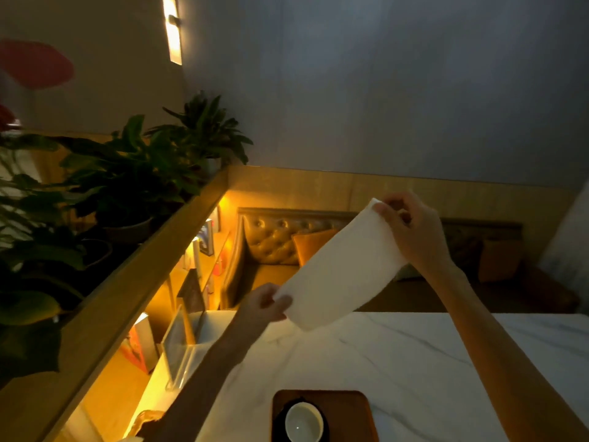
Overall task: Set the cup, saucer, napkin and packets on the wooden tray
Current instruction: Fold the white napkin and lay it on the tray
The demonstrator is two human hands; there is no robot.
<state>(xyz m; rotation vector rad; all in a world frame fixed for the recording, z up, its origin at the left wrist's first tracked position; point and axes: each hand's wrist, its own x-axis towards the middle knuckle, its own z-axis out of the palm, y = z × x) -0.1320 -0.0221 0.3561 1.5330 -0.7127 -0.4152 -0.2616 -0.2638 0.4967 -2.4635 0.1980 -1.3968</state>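
Both hands raised above table (414,362): left hand (266,303) and right hand (411,228) pinching opposite ends of napkin (341,269). Cup (303,422) on tray (347,409), near edge.

1. The napkin (342,269) is soft, matt white paper.
2. The table (414,355) has a smooth white marble-look top with grey veins.
3. The wooden tray (350,406) is brown with a smooth finish.
4. The cup (303,422) is glossy white ceramic.
5. The far sofa (274,240) is tufted, sheeny leather.

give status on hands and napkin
Left hand and right hand both pinch napkin, held above table. Cup already on tray. Nothing blocking.
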